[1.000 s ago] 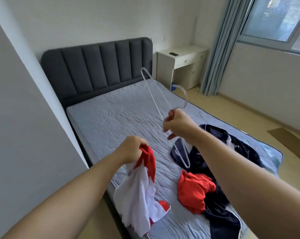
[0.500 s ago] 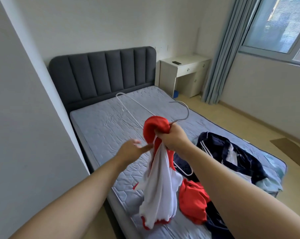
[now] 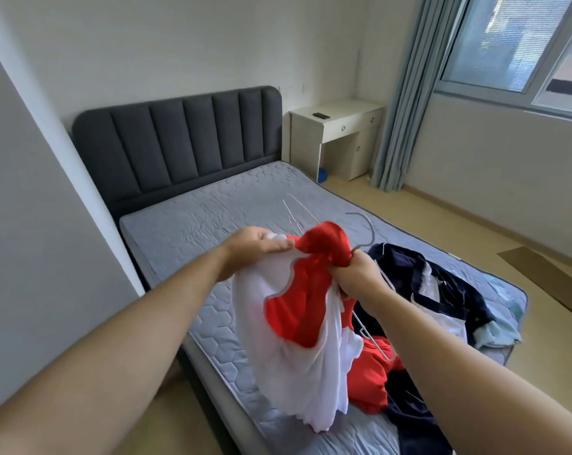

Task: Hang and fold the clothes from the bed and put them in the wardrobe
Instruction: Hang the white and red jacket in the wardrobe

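Observation:
A red and white garment [image 3: 297,323] hangs in the air over the grey mattress [image 3: 186,231]. My left hand [image 3: 258,246] grips its white edge at the upper left. My right hand [image 3: 357,274] grips bunched red cloth together with a thin wire hanger [image 3: 365,228], whose hook sticks up behind the cloth and whose lower end shows below my wrist. On the bed to the right lie a dark navy jacket [image 3: 409,280], a red garment [image 3: 370,382] and a pale blue cloth [image 3: 501,326].
A dark grey padded headboard [image 3: 179,142] stands at the far end of the bed. A cream desk [image 3: 337,133] sits in the corner beside blue curtains [image 3: 406,103]. A grey panel [image 3: 32,224] rises at my left. Flat cardboard [image 3: 547,277] lies on the floor at right.
My left hand has moved up and taken hold of the garment's white edge, spreading it. The garment and hanger have dropped lower in my right hand's grip.

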Demonstrator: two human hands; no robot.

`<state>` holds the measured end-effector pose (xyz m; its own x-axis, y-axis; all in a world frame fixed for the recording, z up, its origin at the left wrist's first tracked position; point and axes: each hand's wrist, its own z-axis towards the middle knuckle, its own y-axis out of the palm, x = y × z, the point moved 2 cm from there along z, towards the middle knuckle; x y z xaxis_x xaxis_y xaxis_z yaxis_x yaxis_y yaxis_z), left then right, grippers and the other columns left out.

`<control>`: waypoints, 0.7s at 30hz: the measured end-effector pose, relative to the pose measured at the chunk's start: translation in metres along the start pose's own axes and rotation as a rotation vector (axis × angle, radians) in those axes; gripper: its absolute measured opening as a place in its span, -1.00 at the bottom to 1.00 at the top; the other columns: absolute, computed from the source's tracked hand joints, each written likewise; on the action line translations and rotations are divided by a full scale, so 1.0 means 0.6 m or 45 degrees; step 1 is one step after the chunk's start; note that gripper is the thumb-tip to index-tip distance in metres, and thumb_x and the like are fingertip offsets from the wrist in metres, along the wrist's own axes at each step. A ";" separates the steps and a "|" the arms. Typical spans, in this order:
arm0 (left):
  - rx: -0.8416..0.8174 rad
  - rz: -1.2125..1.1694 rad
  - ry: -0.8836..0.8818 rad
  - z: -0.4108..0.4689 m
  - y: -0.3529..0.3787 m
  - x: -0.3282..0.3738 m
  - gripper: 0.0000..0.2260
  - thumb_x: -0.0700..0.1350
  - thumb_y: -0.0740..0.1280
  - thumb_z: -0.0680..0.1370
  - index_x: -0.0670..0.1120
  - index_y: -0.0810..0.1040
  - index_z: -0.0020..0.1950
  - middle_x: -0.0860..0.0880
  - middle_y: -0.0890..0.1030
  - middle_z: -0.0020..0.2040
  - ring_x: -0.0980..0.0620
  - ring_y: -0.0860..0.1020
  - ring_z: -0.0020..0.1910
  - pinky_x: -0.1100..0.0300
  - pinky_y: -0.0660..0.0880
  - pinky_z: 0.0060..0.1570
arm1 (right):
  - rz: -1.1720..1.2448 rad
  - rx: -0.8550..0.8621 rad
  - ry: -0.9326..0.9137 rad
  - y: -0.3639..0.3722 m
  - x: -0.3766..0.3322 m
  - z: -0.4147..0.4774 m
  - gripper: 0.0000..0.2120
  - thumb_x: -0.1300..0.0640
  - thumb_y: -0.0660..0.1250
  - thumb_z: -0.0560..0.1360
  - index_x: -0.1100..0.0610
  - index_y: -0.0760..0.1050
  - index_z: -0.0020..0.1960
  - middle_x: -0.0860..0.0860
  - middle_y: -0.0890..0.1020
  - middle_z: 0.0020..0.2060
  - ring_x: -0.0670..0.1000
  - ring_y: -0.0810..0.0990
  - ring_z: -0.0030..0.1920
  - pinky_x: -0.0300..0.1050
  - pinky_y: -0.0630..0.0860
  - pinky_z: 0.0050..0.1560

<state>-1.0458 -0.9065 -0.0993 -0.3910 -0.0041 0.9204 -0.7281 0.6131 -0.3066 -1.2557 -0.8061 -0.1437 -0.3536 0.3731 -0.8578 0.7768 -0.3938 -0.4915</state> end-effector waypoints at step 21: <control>1.161 -0.095 -0.207 0.024 -0.130 -0.175 -0.75 -0.02 0.31 0.61 -0.17 0.58 -0.14 -0.24 0.65 -0.06 -0.19 0.60 -0.10 0.13 0.46 -0.13 | -0.175 -0.385 0.171 0.120 0.018 -0.071 -0.63 -0.13 0.18 0.61 0.12 0.48 -0.20 0.01 0.48 -0.48 -0.02 0.54 -0.59 -0.27 0.35 -0.60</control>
<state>-0.9562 -0.9654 -0.1754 -0.3490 -0.1713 0.9213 -0.8888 -0.2511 -0.3834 -1.1817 -0.7948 -0.1817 -0.4094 0.5204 -0.7494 0.8531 -0.0730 -0.5167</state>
